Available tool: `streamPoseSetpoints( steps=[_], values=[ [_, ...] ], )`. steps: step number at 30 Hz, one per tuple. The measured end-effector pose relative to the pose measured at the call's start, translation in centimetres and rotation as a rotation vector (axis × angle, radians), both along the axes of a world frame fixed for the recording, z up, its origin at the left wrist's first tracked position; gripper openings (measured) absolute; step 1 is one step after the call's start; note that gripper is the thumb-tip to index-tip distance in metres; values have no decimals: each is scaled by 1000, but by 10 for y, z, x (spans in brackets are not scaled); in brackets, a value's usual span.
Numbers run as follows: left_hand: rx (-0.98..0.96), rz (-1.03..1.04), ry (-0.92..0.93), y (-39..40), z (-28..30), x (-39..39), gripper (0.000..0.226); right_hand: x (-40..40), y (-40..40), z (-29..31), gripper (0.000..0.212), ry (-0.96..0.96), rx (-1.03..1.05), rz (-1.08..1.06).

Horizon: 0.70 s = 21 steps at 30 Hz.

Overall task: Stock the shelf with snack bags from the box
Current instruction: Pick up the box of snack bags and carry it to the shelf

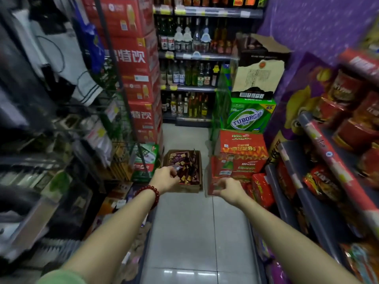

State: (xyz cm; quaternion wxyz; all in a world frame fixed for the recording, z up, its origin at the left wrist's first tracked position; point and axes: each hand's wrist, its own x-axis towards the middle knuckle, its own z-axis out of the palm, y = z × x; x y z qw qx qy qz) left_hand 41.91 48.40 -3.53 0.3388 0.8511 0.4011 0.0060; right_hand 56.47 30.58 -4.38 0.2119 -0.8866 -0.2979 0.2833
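Note:
An open cardboard box (185, 188) stands on the tiled aisle floor ahead, holding several dark red snack bags (189, 172). My left hand (165, 178), with a red bead bracelet at the wrist, reaches over the box's near left corner and pinches the edge of a snack bag (176, 167). My right hand (228, 190) hovers to the right of the box with loosely curled fingers and holds nothing. The shelf (320, 167) on the right carries red snack bags on several levels.
Red drink cartons (141, 117) are stacked left of the box; red beer cases (240, 158) and a green Tuborg case (249, 117) stand to its right. Liquor shelves (188, 89) close the aisle's far end. A rack of small goods (61, 160) lines the left side.

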Motion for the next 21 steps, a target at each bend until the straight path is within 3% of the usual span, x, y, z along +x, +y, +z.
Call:
streamPoseSetpoints(
  steps=[8, 16, 21],
  values=[
    [-27, -3, 27, 98, -18, 101, 25, 113, 90, -14, 26, 17, -39, -6],
    [-72, 129, 25, 194, -43, 183, 19, 223, 204, -39, 30, 34, -94, 74],
    [-124, 178, 33, 244, -74, 217, 21, 263, 263, -70, 27, 84, -104, 19]
  ],
)
